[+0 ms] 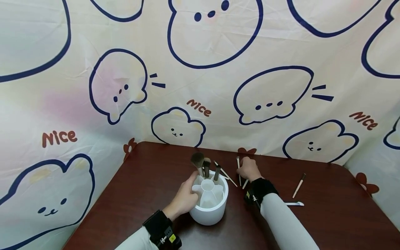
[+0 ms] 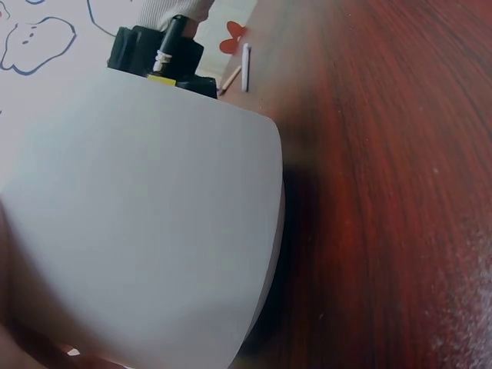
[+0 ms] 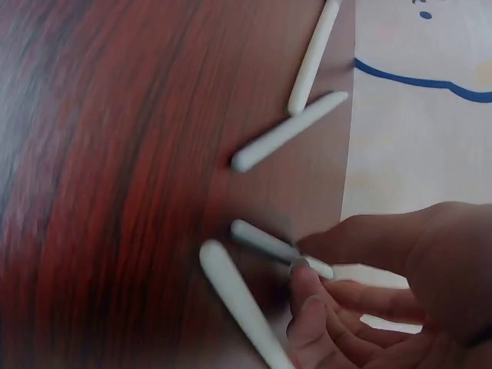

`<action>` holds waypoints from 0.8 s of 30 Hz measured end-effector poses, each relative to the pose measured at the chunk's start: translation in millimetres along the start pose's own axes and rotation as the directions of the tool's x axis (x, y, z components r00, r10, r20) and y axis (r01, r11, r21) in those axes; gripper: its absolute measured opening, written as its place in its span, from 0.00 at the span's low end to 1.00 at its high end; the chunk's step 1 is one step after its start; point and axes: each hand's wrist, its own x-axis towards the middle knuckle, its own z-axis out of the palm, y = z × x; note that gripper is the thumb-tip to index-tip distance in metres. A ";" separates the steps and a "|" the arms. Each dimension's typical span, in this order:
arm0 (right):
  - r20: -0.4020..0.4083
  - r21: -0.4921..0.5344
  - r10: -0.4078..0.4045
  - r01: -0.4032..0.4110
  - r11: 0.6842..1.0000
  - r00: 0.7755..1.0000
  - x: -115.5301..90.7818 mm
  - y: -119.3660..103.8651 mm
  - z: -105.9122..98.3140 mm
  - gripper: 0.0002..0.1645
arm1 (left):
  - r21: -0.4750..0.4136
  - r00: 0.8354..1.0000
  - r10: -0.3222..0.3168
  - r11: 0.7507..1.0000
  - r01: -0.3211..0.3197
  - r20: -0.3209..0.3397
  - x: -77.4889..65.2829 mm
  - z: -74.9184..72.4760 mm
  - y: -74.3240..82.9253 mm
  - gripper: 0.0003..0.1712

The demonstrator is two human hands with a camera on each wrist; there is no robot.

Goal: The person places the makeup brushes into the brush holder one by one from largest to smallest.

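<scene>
My left hand [image 1: 185, 197] grips the left side of a white round brush holder [image 1: 208, 216], its thumb at the rim. Inside the holder are several divided compartments around a central ring. Three makeup brushes, among them a large fluffy one [image 1: 197, 160], stand in its far compartments with dark bristles up. The holder's white wall [image 2: 154, 207] fills much of the left wrist view. Beyond the holder to the right, my right hand [image 1: 249, 169] pinches a slim makeup brush [image 3: 263, 241] between thumb and fingers, close over the table. Another pale handle [image 3: 240, 300] lies right beside those fingers.
Two crossed brushes [image 1: 229, 177] lie just behind the holder's right side. Farther right on the brown table [image 1: 150, 173] are a dark-tipped brush [image 1: 299, 185] and a white brush [image 1: 295, 204], partly behind the right forearm. A patterned cloth [image 1: 125, 132] hangs along the table's back edge.
</scene>
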 end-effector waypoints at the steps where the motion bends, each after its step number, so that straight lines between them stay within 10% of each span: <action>1: -0.008 -0.006 0.004 -0.004 1.000 1.000 0.0 -0.5 0.9 0.15 | 0.001 1.000 0.000 1.000 0.000 -0.002 -0.5 0.4 -0.1 0.49; 12: -0.038 0.087 -0.068 0.071 0.994 0.997 -6.9 -14.6 -10.6 0.05 | 0.002 0.999 0.010 1.000 -0.010 0.045 -4.0 -6.0 -0.3 0.49; 24: -0.235 0.407 -0.196 0.280 0.870 0.952 -52.1 -36.9 -90.9 0.13 | -0.159 0.967 -0.006 0.986 0.048 0.255 -16.9 -31.5 0.9 0.46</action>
